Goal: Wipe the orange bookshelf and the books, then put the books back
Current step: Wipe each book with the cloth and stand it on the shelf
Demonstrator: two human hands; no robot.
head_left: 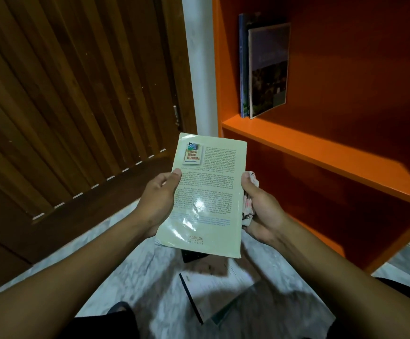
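A pale yellow-green paperback (205,194) sits at the centre of the frame, back cover up, held between both hands; the left hand (158,200) grips its left edge with the thumb pressed on the cover and the fingers curled underneath; the right hand (260,207) holds the right edge with the thumb alongside the cover, and the same hand clutches a crumpled whitish cloth (249,204) bunched between palm and book edge. The orange bookshelf (321,152) fills the right side of the frame; on its upper shelf, at the upper right, two books (263,67) stand upright against the left wall, leaning slightly. Below the held paperback, at the lower centre, more books (213,292) lie flat on the pale marbled floor (135,270), partly blurred. A dark wooden slatted door (71,113) takes up the left of the frame.
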